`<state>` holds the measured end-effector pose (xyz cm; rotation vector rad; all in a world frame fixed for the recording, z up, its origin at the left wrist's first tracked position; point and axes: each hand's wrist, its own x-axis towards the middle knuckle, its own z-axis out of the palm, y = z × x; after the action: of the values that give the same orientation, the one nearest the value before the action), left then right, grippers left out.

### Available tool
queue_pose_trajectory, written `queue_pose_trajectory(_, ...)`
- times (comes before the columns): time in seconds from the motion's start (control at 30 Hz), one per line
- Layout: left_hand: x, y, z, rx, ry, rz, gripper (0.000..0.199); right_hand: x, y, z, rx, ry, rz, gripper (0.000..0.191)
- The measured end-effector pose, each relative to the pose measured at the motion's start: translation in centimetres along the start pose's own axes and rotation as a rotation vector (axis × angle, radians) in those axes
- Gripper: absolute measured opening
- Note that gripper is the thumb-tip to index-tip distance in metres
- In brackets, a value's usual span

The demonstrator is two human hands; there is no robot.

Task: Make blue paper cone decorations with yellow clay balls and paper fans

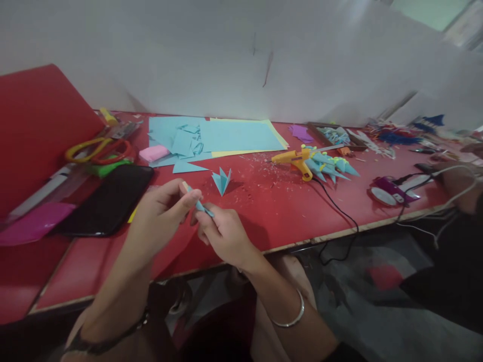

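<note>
Between my two hands, above the front of the red table, is a small folded piece of light blue paper (199,205). My left hand (166,203) pinches its upper left end between thumb and fingers. At the lower right end, my right hand (222,229) grips the same piece with thumb and fingertips. Just beyond my hands a pleated blue paper fan shape (222,182) stands on the table. Behind it lies a blue paper triangle (190,167), near blue sheets (241,134) and loose cut squares (183,143).
A yellow glue gun (296,160) rests against blue paper cones (332,166), its cord hanging over the table edge. At left are a black phone (109,201), scissors (94,151) and a pink eraser-like block (154,153). Another person's arm (462,186) is at far right.
</note>
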<state>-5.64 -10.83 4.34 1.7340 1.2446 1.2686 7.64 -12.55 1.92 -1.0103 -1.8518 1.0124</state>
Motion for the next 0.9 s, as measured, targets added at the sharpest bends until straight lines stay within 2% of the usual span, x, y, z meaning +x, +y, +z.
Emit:
queue_pose_trajectory(0.13, 0.1, -0.2, 0.2, 0.141, 0.041, -0.019, 0.033, 0.1, -0.4, 0.3, -0.313, 0.021, 0.107, 0.030)
queue_pose_trajectory(0.2, 0.1, -0.4, 0.3, 0.155, 0.041, -0.044, 0.034, 0.1, -0.4, 0.3, -0.343, 0.028, 0.123, 0.029)
queue_pose_trajectory(0.23, 0.1, -0.4, 0.3, 0.138, 0.028, -0.060, 0.034, 0.1, -0.4, 0.2, -0.284, 0.020, 0.119, 0.028)
queue_pose_trajectory(0.3, 0.1, -0.6, 0.3, 0.037, -0.038, -0.105, 0.032, 0.0, -0.1, -0.1, -0.003, -0.050, 0.112, 0.029)
queue_pose_trajectory(0.37, 0.0, -0.8, 0.0, -0.123, -0.140, -0.131, 0.032, -0.2, 0.0, -0.4, 0.396, -0.222, 0.134, 0.032)
queue_pose_trajectory(0.47, -0.1, -1.0, -0.5, -0.340, -0.321, -0.061, 0.036, -0.6, 0.1, -0.8, 0.874, -0.486, 0.155, 0.035)
queue_pose_trajectory(0.53, -0.2, -1.1, -0.6, -0.406, -0.379, -0.015, 0.037, -0.6, 0.2, -0.7, 1.033, -0.531, 0.133, 0.035)
queue_pose_trajectory(0.57, -0.2, -1.1, -0.7, -0.409, -0.369, -0.025, 0.035, -0.6, 0.2, -0.7, 1.070, -0.524, 0.123, 0.036)
queue_pose_trajectory(0.63, -0.2, -0.9, -0.6, -0.370, -0.298, -0.101, 0.033, -0.4, 0.4, -0.5, 1.066, -0.505, 0.126, 0.036)
queue_pose_trajectory(0.73, -0.1, -0.3, -0.3, -0.248, -0.224, -0.219, 0.029, -0.2, 0.6, -0.6, 0.938, -0.449, 0.157, 0.036)
queue_pose_trajectory(0.9, 0.0, 0.5, 0.0, 0.036, -0.148, -0.155, 0.028, -0.1, 0.6, -0.9, 0.607, -0.312, 0.132, 0.037)
